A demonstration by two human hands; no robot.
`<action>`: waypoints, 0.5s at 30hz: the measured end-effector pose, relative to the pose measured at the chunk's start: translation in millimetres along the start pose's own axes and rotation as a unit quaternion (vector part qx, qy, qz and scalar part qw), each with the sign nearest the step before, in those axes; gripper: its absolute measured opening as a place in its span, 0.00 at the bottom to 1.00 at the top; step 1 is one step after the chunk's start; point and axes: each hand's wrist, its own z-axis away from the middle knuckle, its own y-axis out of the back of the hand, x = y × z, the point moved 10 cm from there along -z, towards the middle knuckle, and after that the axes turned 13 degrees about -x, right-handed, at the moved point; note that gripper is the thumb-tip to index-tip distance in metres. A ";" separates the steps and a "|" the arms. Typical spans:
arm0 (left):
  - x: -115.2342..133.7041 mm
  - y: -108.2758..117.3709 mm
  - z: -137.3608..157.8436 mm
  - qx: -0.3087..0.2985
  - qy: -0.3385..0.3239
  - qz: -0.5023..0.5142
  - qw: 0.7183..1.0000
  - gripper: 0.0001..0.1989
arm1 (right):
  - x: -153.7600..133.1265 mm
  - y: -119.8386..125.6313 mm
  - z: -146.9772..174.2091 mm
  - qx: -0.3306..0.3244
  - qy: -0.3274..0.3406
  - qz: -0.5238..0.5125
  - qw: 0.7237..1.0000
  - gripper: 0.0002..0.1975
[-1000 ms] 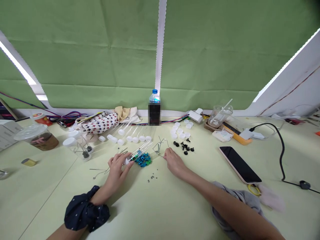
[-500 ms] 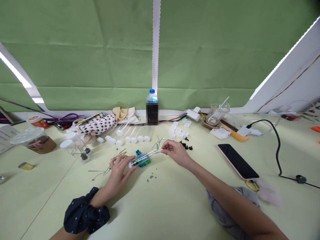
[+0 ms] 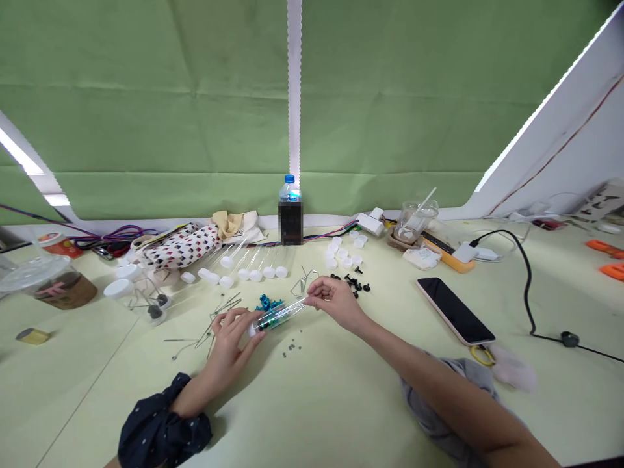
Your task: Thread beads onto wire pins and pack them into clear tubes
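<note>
My left hand [image 3: 236, 337] is closed round the white-capped end of a clear tube [image 3: 287, 313], which lies slanted, its far end up to the right. At that far end, my right hand [image 3: 336, 302] pinches with thumb and forefinger; what sits between the fingertips is too small to make out. Just behind the tube are shiny blue parts [image 3: 266, 302], partly covered by it; green shows through its wall. Bent metal pieces [image 3: 303, 281] lie behind my right fingertips. Several tiny metal bits [image 3: 292, 347] are scattered in front of the tube.
Thin metal rods [image 3: 205, 335] lie left of my left hand. Behind are capped clear tubes [image 3: 244, 266], loose white caps [image 3: 344, 253], black screws [image 3: 358, 283] and a bottle [image 3: 290, 221]. A phone [image 3: 455, 311] lies right; lidded cups [image 3: 63, 283] stand left.
The view has turned slightly right. The tube and both hands have come a little nearer to me, so more of the blue parts shows behind the tube.
</note>
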 end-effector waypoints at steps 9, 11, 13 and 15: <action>-3.6 1.8 -0.1 0.013 0.023 0.018 0.999 0.15 | -8.2 0.3 0.3 -0.011 0.017 0.031 0.999 0.10; -6.0 2.8 0.0 0.016 0.035 0.024 0.999 0.14 | -15.8 3.7 1.9 0.006 0.031 0.069 0.997 0.10; -8.6 4.5 0.1 0.022 0.045 0.028 0.998 0.14 | -29.6 7.5 5.6 0.034 0.054 0.129 0.990 0.09; -11.2 6.3 0.2 0.027 0.052 0.029 0.998 0.14 | -51.9 7.9 12.8 0.062 0.091 0.202 0.973 0.10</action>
